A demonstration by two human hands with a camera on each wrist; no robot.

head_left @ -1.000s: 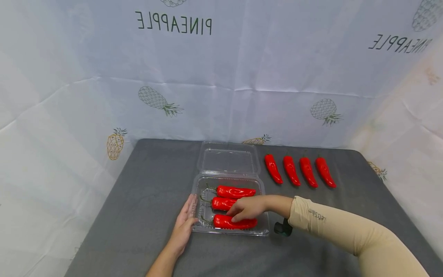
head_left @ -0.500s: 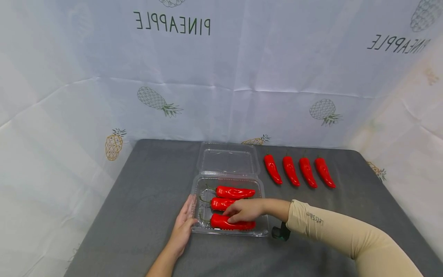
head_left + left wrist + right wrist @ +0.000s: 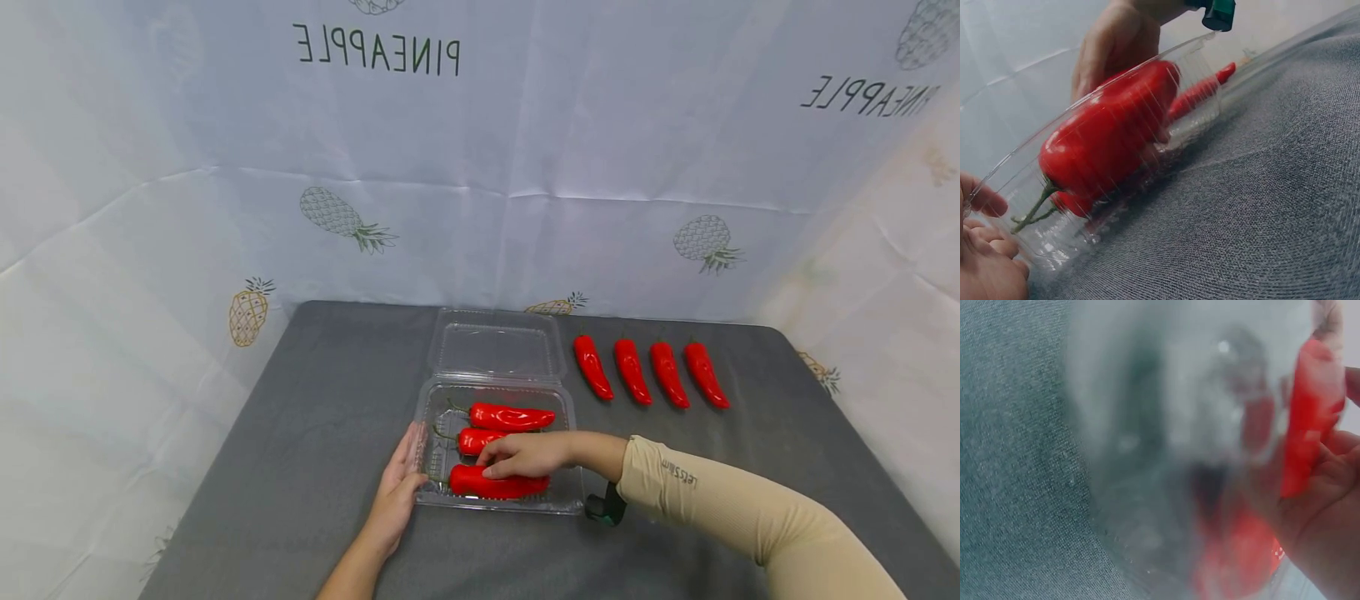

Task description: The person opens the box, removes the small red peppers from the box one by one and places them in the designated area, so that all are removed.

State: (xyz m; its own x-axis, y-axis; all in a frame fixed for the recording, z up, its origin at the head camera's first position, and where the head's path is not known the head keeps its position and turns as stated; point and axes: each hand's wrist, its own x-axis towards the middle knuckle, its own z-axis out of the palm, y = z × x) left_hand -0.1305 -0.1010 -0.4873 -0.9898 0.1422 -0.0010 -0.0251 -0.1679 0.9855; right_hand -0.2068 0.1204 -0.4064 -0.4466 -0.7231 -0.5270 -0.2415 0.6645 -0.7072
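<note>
A clear plastic clamshell container point(image 3: 566, 500) lies on the table with its lid laid back. My left hand point(image 3: 395, 490) grips its left edge; in the left wrist view, the left hand's fingers point(image 3: 988, 203) are at the rim. Inside the container, my right hand point(image 3: 531, 455) holds the nearest red chili pepper point(image 3: 467, 481), whose green stem points left, by its middle. Just beyond it lies a second red chili pepper point(image 3: 474, 442), partly hidden by the right hand. Farthest back in the tray is a third red chili pepper point(image 3: 513, 416). The right wrist view is partly blurred.
Several more red chili peppers point(image 3: 632, 371) lie in a row on the grey tabletop point(image 3: 352, 367), right of the open lid point(image 3: 495, 346). A pineapple-print curtain point(image 3: 480, 242) hangs behind the table. A dark device point(image 3: 606, 505) sits under the right wrist.
My right hand has shifted the nearest chili pepper a little to the left inside the container. The left hand stays at the container's left edge.
</note>
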